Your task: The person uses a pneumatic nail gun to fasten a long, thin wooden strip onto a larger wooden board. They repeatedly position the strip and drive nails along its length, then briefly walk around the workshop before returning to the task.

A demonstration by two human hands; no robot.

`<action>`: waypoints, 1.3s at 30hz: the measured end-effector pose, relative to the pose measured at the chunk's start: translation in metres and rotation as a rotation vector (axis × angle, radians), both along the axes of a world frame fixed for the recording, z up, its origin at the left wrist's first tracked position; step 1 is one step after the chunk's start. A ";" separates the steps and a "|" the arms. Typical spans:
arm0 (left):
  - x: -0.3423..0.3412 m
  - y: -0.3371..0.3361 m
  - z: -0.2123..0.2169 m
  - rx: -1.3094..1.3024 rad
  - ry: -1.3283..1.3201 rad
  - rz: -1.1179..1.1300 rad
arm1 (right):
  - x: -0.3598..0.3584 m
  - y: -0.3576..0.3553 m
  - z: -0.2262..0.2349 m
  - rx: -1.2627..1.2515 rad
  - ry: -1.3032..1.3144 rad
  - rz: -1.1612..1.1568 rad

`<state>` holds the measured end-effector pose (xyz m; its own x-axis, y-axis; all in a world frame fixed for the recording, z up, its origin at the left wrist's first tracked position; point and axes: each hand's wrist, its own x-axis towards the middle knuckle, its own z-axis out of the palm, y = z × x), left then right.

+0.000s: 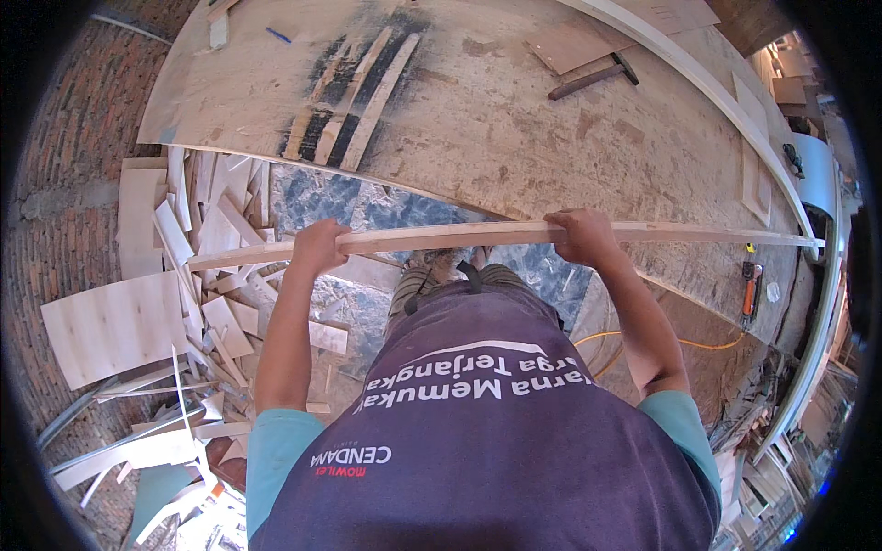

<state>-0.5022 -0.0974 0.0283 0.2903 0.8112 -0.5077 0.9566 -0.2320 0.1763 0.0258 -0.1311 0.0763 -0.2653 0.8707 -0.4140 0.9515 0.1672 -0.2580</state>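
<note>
A long, narrow wooden strip (pixel 450 237) runs crosswise in front of my body, its edges bent by the lens. My left hand (pixel 319 246) is closed round it left of the middle. On the right side my right hand (pixel 584 237) grips the same strip from above. Its left end reaches over a heap of wood offcuts (pixel 220 216). The right end lies over the large wooden worktable (pixel 478 119), close to a long pale strip (pixel 735 101) along the table's far right side.
A hammer (pixel 593 81) lies on the worktable beside a thin board (pixel 579 46). Farther left are black-stained slats (pixel 381 101) and a blue pen (pixel 278 35). An orange power tool (pixel 751 292) with a yellow cord (pixel 707 345) sits at the right. A brick wall (pixel 69 174) bounds the left.
</note>
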 end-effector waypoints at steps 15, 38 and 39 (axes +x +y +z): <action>0.041 0.146 0.047 0.204 0.004 -0.170 | 0.025 0.056 -0.001 0.652 0.112 -0.028; 0.054 0.190 -0.045 0.526 -0.152 -0.153 | 0.052 0.213 -0.085 0.447 0.243 -1.098; 0.053 0.192 -0.050 0.549 -0.180 -0.166 | 0.060 0.226 -0.091 0.435 0.187 -1.157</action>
<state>-0.4493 0.0943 -0.0214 0.4781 0.8773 0.0415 0.8661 -0.4788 0.1439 0.0859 0.0946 -0.0147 0.7229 0.6872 -0.0724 0.5518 -0.6372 -0.5381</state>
